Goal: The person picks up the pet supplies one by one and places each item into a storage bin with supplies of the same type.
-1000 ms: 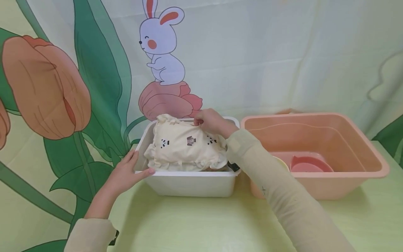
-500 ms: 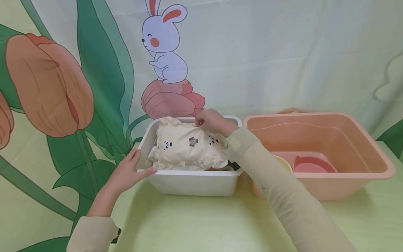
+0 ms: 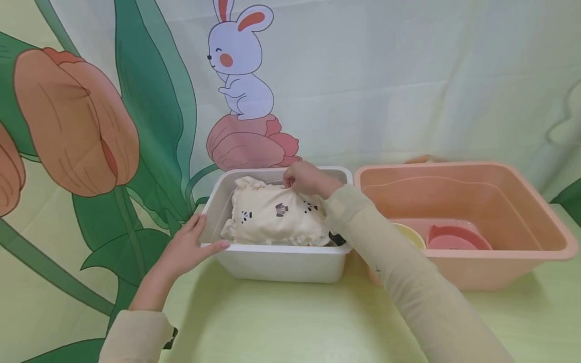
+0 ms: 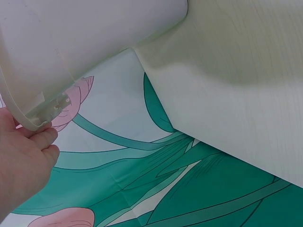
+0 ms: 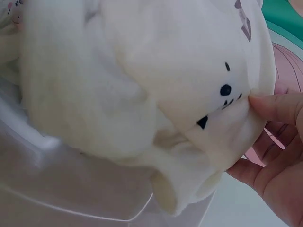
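A small cream pillow [image 3: 277, 214] with ruffled edges and printed animal faces sits within the white bin [image 3: 281, 264]. My right hand [image 3: 308, 179] pinches its far edge between thumb and fingers. In the right wrist view the pillow [image 5: 189, 80] hangs at a slant from that pinch, above the bin's inner wall. At the bin's near left corner my left hand [image 3: 186, 247] grips the rim, thumb along the front. The left wrist view shows its fingers [image 4: 45, 137] curled at the rim's underside. What lies beneath the pillow is mostly hidden.
Right beside the white bin stands a larger peach bin [image 3: 476, 272]. Inside it are a red dish [image 3: 458, 239] and a yellow round-rimmed item [image 3: 410, 234], partly behind the right sleeve. A printed cloth [image 3: 386, 91] hangs behind the pale table [image 3: 281, 322].
The pillow has sunk lower into the white bin, its far edge dropping below the back rim. My right hand has come down slightly with it. The left hand keeps its grip on the rim.
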Tool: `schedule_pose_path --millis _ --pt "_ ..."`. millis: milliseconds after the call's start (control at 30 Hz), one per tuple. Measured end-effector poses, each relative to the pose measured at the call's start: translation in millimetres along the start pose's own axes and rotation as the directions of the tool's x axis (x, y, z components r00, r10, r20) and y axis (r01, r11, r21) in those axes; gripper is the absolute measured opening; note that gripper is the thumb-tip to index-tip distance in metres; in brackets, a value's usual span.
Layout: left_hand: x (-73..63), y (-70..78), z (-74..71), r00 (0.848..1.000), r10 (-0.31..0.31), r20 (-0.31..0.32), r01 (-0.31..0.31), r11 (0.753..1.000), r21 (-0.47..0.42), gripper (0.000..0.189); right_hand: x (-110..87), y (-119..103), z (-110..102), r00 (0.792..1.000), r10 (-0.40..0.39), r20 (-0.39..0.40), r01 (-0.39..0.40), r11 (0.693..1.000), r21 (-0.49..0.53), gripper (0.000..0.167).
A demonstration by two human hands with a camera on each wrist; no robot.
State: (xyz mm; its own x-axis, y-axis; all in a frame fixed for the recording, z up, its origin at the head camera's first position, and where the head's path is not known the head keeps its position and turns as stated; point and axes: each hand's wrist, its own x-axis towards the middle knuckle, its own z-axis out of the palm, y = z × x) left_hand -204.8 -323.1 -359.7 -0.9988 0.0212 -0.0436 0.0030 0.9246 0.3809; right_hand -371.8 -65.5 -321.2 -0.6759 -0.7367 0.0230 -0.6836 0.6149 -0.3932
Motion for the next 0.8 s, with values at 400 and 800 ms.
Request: schedule_pose_path --millis 400,800 --pt "0.5 -0.9 0.7 1.000 -0.003 -0.001 0.003 1.000 -0.003 0.098 2.7 1 8 0.999 0.014 0.049 -0.016 1.000 0.027 0.031" --pt "0.4 -0.3 0.6 1.000 -0.021 0.006 0.021 1.000 -0.004 0.099 3.1 1 17 0.995 0.053 0.089 -0.055 0.998 0.025 0.029"
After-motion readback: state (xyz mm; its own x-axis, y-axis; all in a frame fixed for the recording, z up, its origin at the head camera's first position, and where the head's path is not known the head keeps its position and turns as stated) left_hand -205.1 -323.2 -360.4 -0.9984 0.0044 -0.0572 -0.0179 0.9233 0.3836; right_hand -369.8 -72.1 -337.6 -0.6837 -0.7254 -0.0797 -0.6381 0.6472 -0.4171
